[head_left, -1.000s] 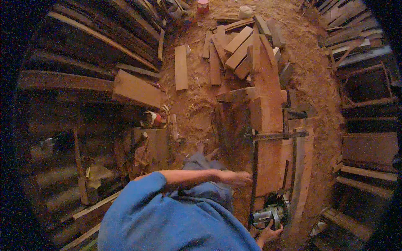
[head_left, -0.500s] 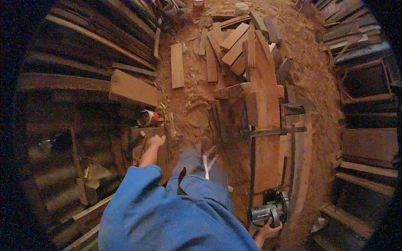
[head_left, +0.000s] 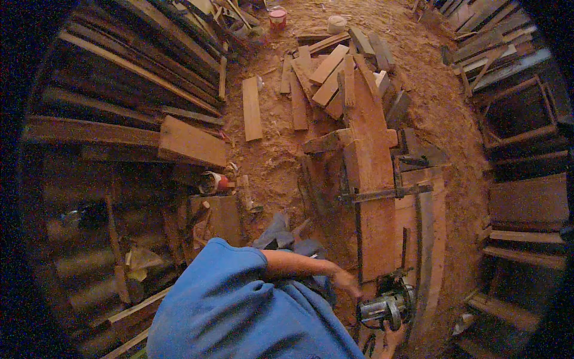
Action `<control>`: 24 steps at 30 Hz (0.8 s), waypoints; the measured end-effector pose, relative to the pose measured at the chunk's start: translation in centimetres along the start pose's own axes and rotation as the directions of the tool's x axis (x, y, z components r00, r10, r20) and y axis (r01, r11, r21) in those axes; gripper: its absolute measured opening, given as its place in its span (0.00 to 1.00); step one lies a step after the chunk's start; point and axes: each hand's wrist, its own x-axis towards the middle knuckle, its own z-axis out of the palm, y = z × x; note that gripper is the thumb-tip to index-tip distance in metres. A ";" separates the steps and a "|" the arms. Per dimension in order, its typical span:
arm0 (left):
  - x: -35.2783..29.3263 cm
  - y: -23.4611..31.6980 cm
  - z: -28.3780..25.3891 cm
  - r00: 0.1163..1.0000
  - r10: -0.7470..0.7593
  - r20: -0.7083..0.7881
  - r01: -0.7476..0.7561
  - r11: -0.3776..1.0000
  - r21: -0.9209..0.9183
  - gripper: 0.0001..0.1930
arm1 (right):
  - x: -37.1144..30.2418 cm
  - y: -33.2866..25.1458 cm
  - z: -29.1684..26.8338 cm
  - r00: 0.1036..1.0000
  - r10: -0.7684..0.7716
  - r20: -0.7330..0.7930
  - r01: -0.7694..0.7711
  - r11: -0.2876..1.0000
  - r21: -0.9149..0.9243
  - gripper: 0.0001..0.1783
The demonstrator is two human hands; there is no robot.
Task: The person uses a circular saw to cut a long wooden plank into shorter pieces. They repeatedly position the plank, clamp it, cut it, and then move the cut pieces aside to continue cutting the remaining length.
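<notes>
A circular saw (head_left: 385, 306) rests at the near end of a long reddish board (head_left: 376, 239) on the workbench, to my right. My right hand (head_left: 392, 337) grips its rear handle from below. My left arm reaches across my body, and my left hand (head_left: 347, 283) is beside the saw's motor end, just left of the board. Motion smears its fingers, and contact with the saw cannot be made out. A dark bar clamp (head_left: 376, 195) crosses the board farther up.
Loose planks (head_left: 327, 66) lie piled beyond the bench, on ground covered in sawdust. A single plank (head_left: 252, 107) lies left of them. Stacked timber (head_left: 137, 54) lines the left side, near a red and white container (head_left: 215, 182). Wooden frames (head_left: 517, 113) stand at the right.
My left hand has swung from beside the wooden block on the left across my body to the saw. The right hand stays at the saw handle. My view has shifted slightly.
</notes>
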 end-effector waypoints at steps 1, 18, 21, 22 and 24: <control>-1.8 -2.9 1.3 0.998 -0.030 0.051 0.029 1.000 0.010 0.36 | 0.9 1.4 -0.2 0.979 0.025 0.200 -0.075 0.966 0.247 0.41; -30.3 -14.4 -2.9 0.472 -0.673 -0.570 0.881 0.379 0.282 0.33 | 3.4 -7.4 -7.9 0.941 0.115 0.318 -0.265 0.833 0.485 0.35; -38.0 -14.0 -6.9 -0.366 -0.577 -0.730 0.921 -0.113 -0.372 0.32 | 3.0 -11.4 -10.6 0.969 0.194 0.154 -0.242 0.875 0.420 0.36; -39.6 -13.0 -8.8 -0.294 -0.653 -0.698 0.895 0.068 -0.440 0.31 | 2.4 -12.5 -11.5 0.969 0.225 0.105 -0.248 0.886 0.391 0.38; -39.7 -9.6 -11.0 -0.171 -0.621 -0.765 0.854 0.294 -0.429 0.29 | 1.2 -14.6 -13.2 0.958 0.287 0.007 -0.276 0.912 0.304 0.41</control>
